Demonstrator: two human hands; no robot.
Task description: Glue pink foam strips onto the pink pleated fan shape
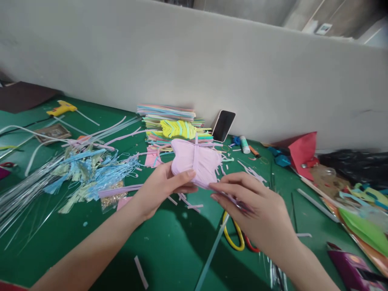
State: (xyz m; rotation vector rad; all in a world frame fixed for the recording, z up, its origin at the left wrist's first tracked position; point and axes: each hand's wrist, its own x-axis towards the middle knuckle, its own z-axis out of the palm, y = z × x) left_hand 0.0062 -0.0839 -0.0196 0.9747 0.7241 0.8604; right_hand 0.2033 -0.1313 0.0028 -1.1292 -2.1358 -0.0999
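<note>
A pink folded-paper bow shape (pixel 195 161), tied round its middle with a pink strip, is held up above the green table (pixel 169 250). My left hand (pixel 162 186) grips its lower left edge, thumb on top and fingers curled beneath. My right hand (pixel 251 208) pinches the bow's lower right edge between thumb and fingertips, and a thin pink strip seems to run under its fingers. Behind the bow lie a stack of coloured paper strips (pixel 169 115) and a yellow folded-paper piece (pixel 178 129).
A phone (pixel 223 125) leans on the grey wall. A yellow glue gun (pixel 62 108) lies far left, blue and silver tassels (pixel 87 169) at left. Yellow and red scissors (pixel 236 238) lie under my right hand, a glue stick (pixel 244 144) and red paper (pixel 301 151) at right.
</note>
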